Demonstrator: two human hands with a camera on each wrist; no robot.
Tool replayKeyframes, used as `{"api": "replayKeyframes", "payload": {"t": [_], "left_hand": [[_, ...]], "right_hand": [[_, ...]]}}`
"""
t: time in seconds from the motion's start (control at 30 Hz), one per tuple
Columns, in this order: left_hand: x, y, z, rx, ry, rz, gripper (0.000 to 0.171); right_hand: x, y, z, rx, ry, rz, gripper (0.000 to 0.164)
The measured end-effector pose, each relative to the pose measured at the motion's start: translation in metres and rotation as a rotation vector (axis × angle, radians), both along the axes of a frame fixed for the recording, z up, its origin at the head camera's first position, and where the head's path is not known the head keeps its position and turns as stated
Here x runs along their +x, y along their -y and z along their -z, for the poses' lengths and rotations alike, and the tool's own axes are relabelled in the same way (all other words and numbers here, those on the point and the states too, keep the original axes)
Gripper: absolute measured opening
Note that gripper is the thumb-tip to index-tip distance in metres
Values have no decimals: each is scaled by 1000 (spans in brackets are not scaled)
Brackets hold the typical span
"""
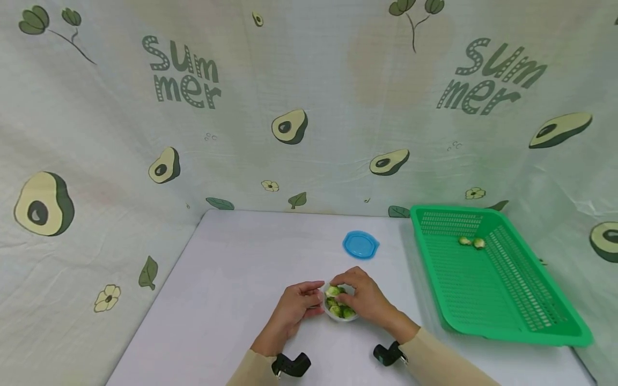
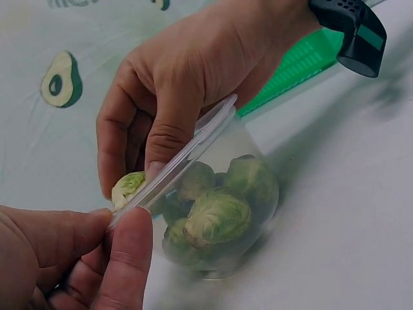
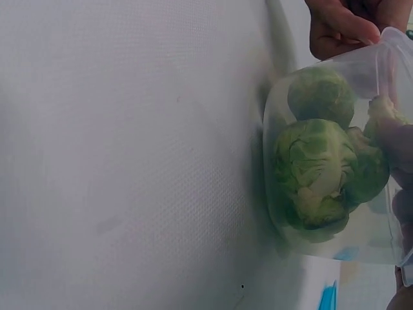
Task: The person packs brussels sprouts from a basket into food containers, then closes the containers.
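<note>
A clear plastic tub [image 2: 258, 213] holding several green Brussels sprouts [image 3: 316, 161] stands on the white table. My left hand [image 1: 295, 306] pinches the tub's rim between thumb and fingers, as the left wrist view shows. From the other side my right hand [image 1: 365, 297] reaches over the opening. Its thumb and fingers pinch one pale green Brussels sprout [image 2: 128, 188] at the rim, above the others. The right fingertips are partly hidden behind the tub wall.
A blue lid [image 1: 361, 245] lies on the table [image 1: 241, 257] beyond the tub. To the right stands a green plastic basket [image 1: 487, 289] with two Brussels sprouts [image 1: 472, 242] near its far end. Behind, a printed cloth [image 1: 338, 80] hangs along the table's back edge.
</note>
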State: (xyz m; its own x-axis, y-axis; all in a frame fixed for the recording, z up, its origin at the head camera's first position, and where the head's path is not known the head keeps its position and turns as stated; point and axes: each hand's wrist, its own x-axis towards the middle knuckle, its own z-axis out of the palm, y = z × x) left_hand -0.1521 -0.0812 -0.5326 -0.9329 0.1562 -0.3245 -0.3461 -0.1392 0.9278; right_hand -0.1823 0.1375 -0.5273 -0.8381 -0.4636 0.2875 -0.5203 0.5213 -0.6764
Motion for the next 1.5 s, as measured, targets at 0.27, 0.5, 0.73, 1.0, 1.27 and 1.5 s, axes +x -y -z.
{"api": "replayKeyframes", "payload": {"t": [0.27,0.5,0.73,1.0,1.27,1.5], "left_hand": [[0,0,-1,8,3,3,40],[0,0,-1,3,0,4,40],[0,0,1,8,-11,1,41],[1,0,1,16,-5,-2,42],[2,0,2,15,-4,-1,42],[3,0,2,17,-9,-3,43]], "right_hand": [[-1,-1,-1,52,-44,-11,31],[-3,-2,0,37,-15,-15,32],[-3,-5,0,-4,57,-14,30],[-4,-7,-2,-103,205,27,29],[-7,-12,-3,-173,262,26,31],[-10,-15,-6,-192,266,18,36]]}}
